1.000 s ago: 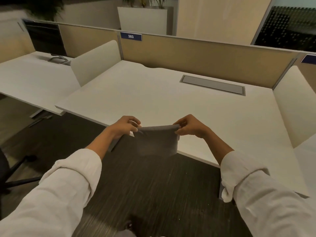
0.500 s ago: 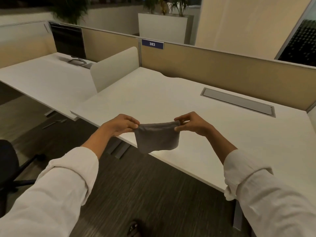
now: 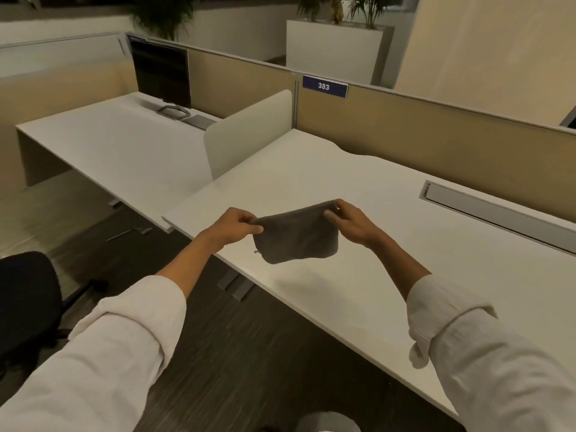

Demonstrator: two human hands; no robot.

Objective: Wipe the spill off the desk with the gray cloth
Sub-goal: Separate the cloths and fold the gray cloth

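Note:
The folded gray cloth (image 3: 296, 235) hangs in the air just above the near edge of the white desk (image 3: 358, 188). My left hand (image 3: 233, 226) pinches its upper left corner. My right hand (image 3: 349, 221) pinches its upper right corner. The cloth is stretched between them and does not touch the desk top. I cannot make out any spill on the desk surface.
A cable tray slot (image 3: 498, 210) runs along the desk's back right. A low white divider (image 3: 249, 135) separates it from the neighbouring desk with a monitor (image 3: 160, 73). A black chair (image 3: 25, 300) stands at the left; a tan partition labelled 383 (image 3: 324, 86) rises behind.
Both hands with the cloth have moved forward from in front of the desk's edge to over its top. The view has turned left, bringing the neighbouring desk and chair further in.

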